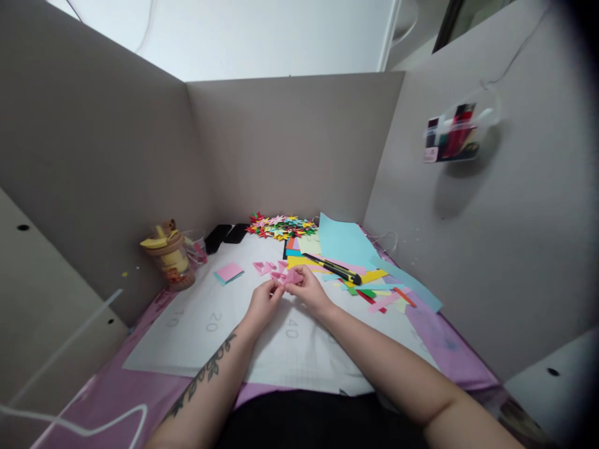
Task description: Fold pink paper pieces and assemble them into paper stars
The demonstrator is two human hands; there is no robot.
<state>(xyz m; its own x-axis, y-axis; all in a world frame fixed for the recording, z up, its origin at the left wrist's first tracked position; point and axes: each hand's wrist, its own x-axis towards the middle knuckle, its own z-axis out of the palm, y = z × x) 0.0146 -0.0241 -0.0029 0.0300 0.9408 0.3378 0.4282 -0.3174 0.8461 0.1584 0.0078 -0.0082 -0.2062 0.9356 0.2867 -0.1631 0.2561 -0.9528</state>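
Note:
Between my two hands, above the white numbered sheet (262, 337), is a folded piece of pink paper (293, 277). My left hand (266, 298) pinches its lower left side with thumb and finger. On its right side, the fingers of my right hand (309, 288) are closed on the same piece. Just beyond my fingers lie several small folded pink paper pieces (264, 268). A stack of square paper (229, 272), pink on top with blue beneath, lies to the left of my hands.
Paper strips (374, 293) and a black and yellow utility knife (334, 269) lie at right, before blue sheets (346, 240). Folded paper stars (281, 226) are heaped at the back. Dark phone-like objects (227, 236) and a cup (174, 259) stand left. Grey panels (294, 143) surround the table.

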